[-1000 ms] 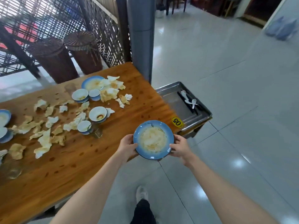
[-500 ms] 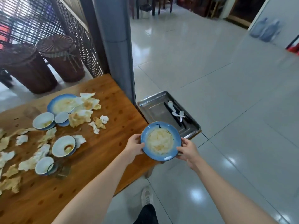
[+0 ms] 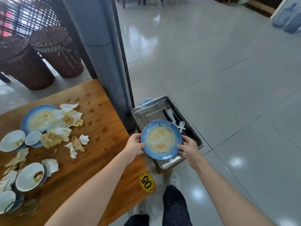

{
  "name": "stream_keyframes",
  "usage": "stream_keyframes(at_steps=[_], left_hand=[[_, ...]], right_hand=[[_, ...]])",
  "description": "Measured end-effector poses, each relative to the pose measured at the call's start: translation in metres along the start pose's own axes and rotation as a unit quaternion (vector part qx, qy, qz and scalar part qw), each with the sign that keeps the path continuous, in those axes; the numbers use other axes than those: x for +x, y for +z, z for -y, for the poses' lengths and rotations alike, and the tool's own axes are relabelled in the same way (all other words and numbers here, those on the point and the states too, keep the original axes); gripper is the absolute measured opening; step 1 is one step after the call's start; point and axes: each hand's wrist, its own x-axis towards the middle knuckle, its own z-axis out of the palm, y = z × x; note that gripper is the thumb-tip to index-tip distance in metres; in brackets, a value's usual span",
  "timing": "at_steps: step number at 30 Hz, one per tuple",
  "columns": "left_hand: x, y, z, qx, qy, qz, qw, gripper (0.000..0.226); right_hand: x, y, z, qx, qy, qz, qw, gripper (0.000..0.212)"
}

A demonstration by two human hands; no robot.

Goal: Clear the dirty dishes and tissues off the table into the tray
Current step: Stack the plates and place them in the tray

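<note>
So the blue plate (image 3: 161, 140) is moving off the table (image 3: 97, 111) over the tray (image 3: 149, 110), hiding its near end; left grip (image 3: 134, 145) and right grip (image 3: 189, 148) are clutching its rim.

We see a wooden bench (image 3: 101, 128) strewn with stained, crumpled tissues (image 3: 55, 137). A dirty plate (image 3: 38, 118) lies toward its far edge, partly under tissues. White bowls (image 3: 30, 176) sit along the left, and a yellow "05" sticker (image 3: 147, 183) marks the near corner.
</note>
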Motion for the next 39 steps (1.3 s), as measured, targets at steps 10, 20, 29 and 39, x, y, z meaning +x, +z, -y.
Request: stream_keyframes(at_steps=[10, 20, 29, 39], left_hand=[[0.090, 0.048, -0.033, -0.065, -0.087, -0.079, 0.991, 0.042], [0.183, 0.074, -0.008, -0.124, -0.165, -0.109, 0.972, 0.044], [0.250, 0.089, 0.034, -0.122, -0.241, -0.070, 0.960, 0.065], [0.291, 0.100, 0.064, -0.089, -0.270, -0.029, 0.958, 0.071]], right_hand=[[0.130, -0.014, 0.058, -0.041, 0.048, 0.101, 0.993, 0.050], [0.239, -0.002, 0.037, -0.078, 0.142, 0.095, 0.982, 0.048], [0.315, -0.001, -0.014, -0.167, 0.173, 0.106, 0.965, 0.048], [0.359, -0.004, -0.056, -0.186, 0.190, 0.113, 0.957, 0.050]])
